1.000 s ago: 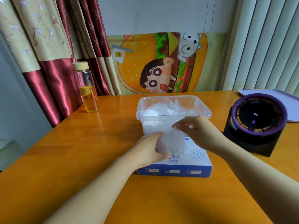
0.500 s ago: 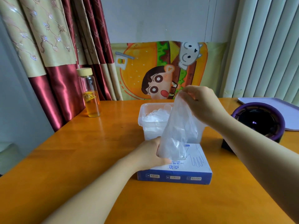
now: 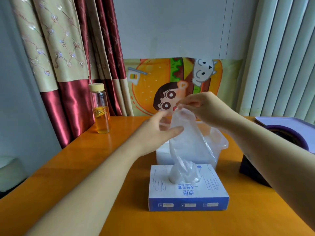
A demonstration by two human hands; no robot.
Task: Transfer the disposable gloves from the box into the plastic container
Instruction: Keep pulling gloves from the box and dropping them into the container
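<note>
Two hands hold one clear disposable glove (image 3: 189, 143) up over an orange surface (image 3: 85, 167): the right hand (image 3: 204, 108) pinches the top edge between thumb and fingertips, and the left hand (image 3: 156, 133), just below it, nips the film's side between thumb and fingers. The glove hangs from them in a loose, wrinkled sheet, its lower end bunched in the slot of the box (image 3: 187, 195) beneath the hands, nearer the person; the plastic container (image 3: 223, 142) stands directly behind the box, under the right hand. Film this thin looks almost weightless, limp and clingy, likely to tear or drag a neighbour out if yanked, so a light pinch at the cuff edge and a straight upward pull seem the safest hold. Blue Chinese characters run across the box lid upside down to the camera, too blurred to read with confidence, between two outline drawings of gloves; three small labels on its blue front are illegible.
</note>
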